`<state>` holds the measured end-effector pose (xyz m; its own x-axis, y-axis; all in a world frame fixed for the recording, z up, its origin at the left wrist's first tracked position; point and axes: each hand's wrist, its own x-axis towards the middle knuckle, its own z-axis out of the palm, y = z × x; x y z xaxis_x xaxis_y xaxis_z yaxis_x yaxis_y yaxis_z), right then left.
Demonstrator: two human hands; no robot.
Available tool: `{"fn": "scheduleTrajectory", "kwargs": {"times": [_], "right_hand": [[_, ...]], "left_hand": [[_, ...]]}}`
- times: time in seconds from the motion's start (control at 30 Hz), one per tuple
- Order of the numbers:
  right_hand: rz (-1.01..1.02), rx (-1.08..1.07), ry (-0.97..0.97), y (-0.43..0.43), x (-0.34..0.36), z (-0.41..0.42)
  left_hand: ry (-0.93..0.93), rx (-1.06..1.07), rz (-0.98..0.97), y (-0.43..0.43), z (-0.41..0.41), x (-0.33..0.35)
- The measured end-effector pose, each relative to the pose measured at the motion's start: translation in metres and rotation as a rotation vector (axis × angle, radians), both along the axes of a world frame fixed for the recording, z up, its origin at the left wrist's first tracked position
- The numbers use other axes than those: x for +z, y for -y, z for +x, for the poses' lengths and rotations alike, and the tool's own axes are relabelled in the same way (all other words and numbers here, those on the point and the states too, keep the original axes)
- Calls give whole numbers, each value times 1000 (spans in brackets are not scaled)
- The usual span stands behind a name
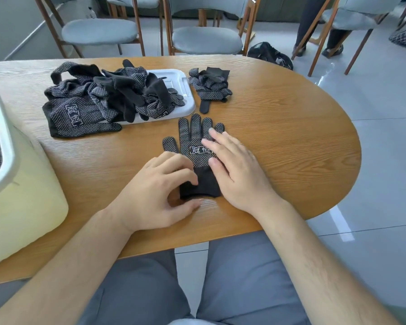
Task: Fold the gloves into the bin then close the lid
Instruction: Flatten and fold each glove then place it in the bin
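At a rounded wooden table (291,137) in a tiled room, a seated person works through a batch of dotted black work gloves. Nearest the table's edge, the left grip (155,191) sits at the cuff of the flat glove (192,137), fingers curled onto the black knit and thumb on the wood just at the hem; whether the cloth is actually pinched cannot be told. The right grip (237,170) lies spread and flat across the palm of that glove, straight fingers pressing it down, holding nothing. The glove lies dotted side up with its long axis running away from the person, cuff near and fingertips far, so a fold would likely carry one end over the other along that line, with the left grip closer to the cuff end. The pale bin (21,207) stands at the left edge of the table, on the left grip's side, its top open and dark cloth showing inside. Farther back, a loose pile of gloves (85,99) spills over the white lid (183,87), with a smaller clump (209,85) just beside it. Grey-cushioned chairs (99,31) line the far side.
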<state>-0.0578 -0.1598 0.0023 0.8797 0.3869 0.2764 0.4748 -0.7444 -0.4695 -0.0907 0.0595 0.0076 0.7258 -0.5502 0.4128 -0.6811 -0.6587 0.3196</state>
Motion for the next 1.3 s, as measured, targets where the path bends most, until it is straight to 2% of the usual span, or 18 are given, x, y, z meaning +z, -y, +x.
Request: {"fn": "scheduleTrajectory", "kwargs": {"times": [0.07,0.17,0.3,0.47,0.6,0.67,0.83,0.97,1.07,1.2,1.3], "right_hand": [[102,119,94,6,1,-7],[63,239,116,13,0,-20],[90,210,135,13,-8,-20],[141,154,184,16,-14,-22],[202,107,98,15,-6,-26],[255,71,44,15,-3,-28],[325,46,-43,13,3,-26],[233,55,-61,9,2,-18],[165,54,-36,8,-2,-16],[53,19,104,6,-7,-17],[-7,84,124,12,-7,-22]], "left_hand": [[11,14,-11,0,0,-4],[68,40,-20,3,3,-7],[104,93,-51,5,2,-9],[15,47,-158,6,0,-5],[27,102,-102,4,3,-5],[-12,88,-157,4,3,-5],[-185,212,-294,3,-2,-1],[-204,231,-339,5,1,-2],[-121,207,-253,5,3,-4],[82,183,-131,3,6,-10],[51,148,-99,2,4,-11]]}}
